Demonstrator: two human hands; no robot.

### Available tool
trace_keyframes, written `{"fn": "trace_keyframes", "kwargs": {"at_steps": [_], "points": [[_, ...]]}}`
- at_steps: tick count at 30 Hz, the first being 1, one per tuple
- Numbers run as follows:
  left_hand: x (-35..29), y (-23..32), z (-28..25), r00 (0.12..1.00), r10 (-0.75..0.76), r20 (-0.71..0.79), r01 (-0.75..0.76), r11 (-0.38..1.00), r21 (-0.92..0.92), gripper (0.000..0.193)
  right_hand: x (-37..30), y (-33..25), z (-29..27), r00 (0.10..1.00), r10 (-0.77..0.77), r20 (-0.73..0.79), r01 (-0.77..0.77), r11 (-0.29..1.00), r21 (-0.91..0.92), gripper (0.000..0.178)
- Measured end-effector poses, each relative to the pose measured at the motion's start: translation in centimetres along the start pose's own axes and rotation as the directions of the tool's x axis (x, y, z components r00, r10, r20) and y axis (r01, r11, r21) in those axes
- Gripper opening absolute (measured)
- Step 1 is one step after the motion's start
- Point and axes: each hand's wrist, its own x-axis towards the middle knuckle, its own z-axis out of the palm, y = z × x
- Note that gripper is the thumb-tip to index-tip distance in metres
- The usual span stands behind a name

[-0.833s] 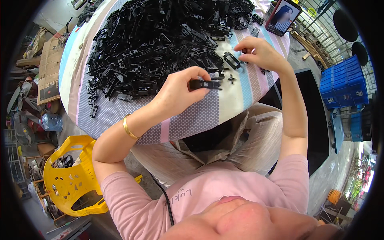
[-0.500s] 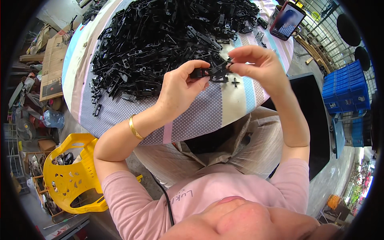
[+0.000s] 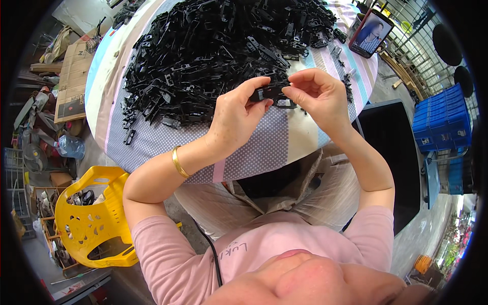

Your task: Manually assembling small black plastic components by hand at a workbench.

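Note:
Above the near edge of the round table, my left hand [image 3: 235,113] is closed on one end of a small black plastic part [image 3: 270,92], pinched between thumb and fingers. At the part's other end is my right hand [image 3: 321,99], its thumb and forefinger pressed against it in a pinch. My fingertips hide much of the part, so its exact kind cannot be told. Just beyond my hands lies a large heap of similar black plastic parts [image 3: 193,61], slim and slotted. It spreads over a dotted and striped tablecloth [image 3: 254,150].
A phone [image 3: 371,33] leans upright at the table's far right. Right of my legs stands a large black bin [image 3: 391,147], with blue crates [image 3: 441,119] beyond it. A yellow plastic chair [image 3: 94,223] is at my left, near a cardboard sheet [image 3: 72,84].
My right hand has moved left and slightly down, closer to my left hand, and its fingertips now press on the black part. The cross-shaped piece on the cloth is now mostly covered by that hand.

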Motion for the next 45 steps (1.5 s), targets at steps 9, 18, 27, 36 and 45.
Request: {"fn": "trace_keyframes", "kwargs": {"at_steps": [9, 18, 27, 36, 45], "points": [[0.2, 0.1, -0.1, 0.99, -0.025, 0.141, 0.068, 0.95, -0.303, 0.039, 0.0, 0.6, 0.4, 0.971, -0.24, -0.009, 0.238, 0.965, -0.114, 0.026], [0.5, 0.9, -0.4, 0.963, -0.14, 0.231, 0.245, 0.812, -0.529, 0.04, 3.3, 2.8, -3.5, 0.99, -0.015, 0.137, 0.042, 0.978, -0.202, 0.04], [0.7, -0.4, -0.6, 0.915, -0.236, 0.328, 0.401, 0.629, -0.666, 0.037, 2.8, 2.0, -4.9, 0.968, -0.138, 0.21, 0.242, 0.743, -0.625, 0.029], [0.1, -0.4, -0.1, 0.901, -0.239, 0.362, 0.43, 0.608, -0.668, 0.034, 0.2, -1.0, -1.1, 0.749, -0.534, 0.393, 0.663, 0.615, -0.426, 0.031], [-0.1, -0.4, 0.2, 0.904, -0.286, 0.319, 0.426, 0.674, -0.604, 0.035, -0.5, -1.7, -0.8, 0.768, -0.517, 0.378, 0.639, 0.579, -0.507, 0.036]]}}
